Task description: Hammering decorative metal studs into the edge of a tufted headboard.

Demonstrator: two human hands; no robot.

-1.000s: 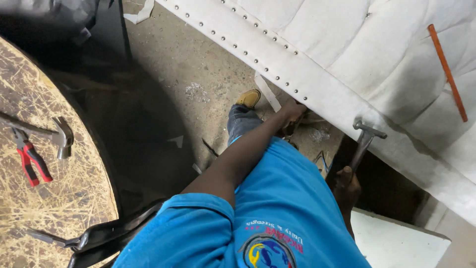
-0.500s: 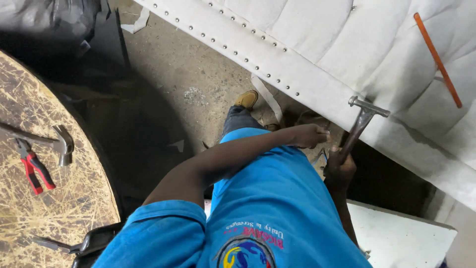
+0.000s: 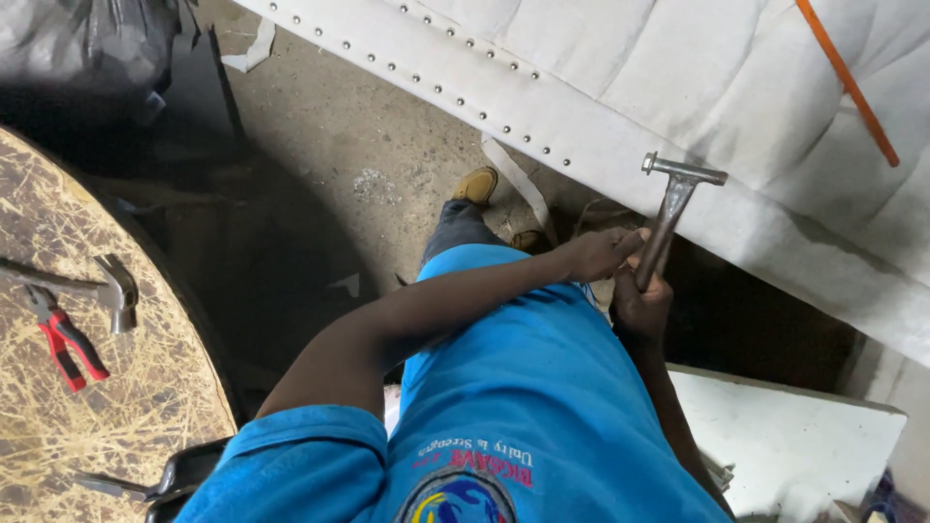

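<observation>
Hammer [image 3: 675,208] is sitting upright in my right hand [image 3: 641,302], its metal head just in front of the white padded panel [image 3: 678,87]. My right fingers are wrapping tightly around the lower part of the handle, closed all the way on it. I am reaching my left hand [image 3: 596,254] across my blue shirt [image 3: 542,407]; it is lying just beside the handle and the right hand, its fingers curled. I cannot tell whether they are gripping the handle or only resting against it.

The padded panel is slanting across the top of the view, with a row of metal studs [image 3: 436,89] running along its lower band. An orange strip [image 3: 848,82] is lying on the panel toward the right. Below the panel my tan shoe [image 3: 477,186] is standing on the dusty concrete floor [image 3: 329,145].

Off to the left, well apart from my hands, a round tabletop [image 3: 87,426] with a scratched yellowish surface is carrying a second hammer [image 3: 114,291] and, just beside it, red-handled pliers [image 3: 66,341]. A flat white board [image 3: 785,441] is lying at the lower right, near my right forearm.
</observation>
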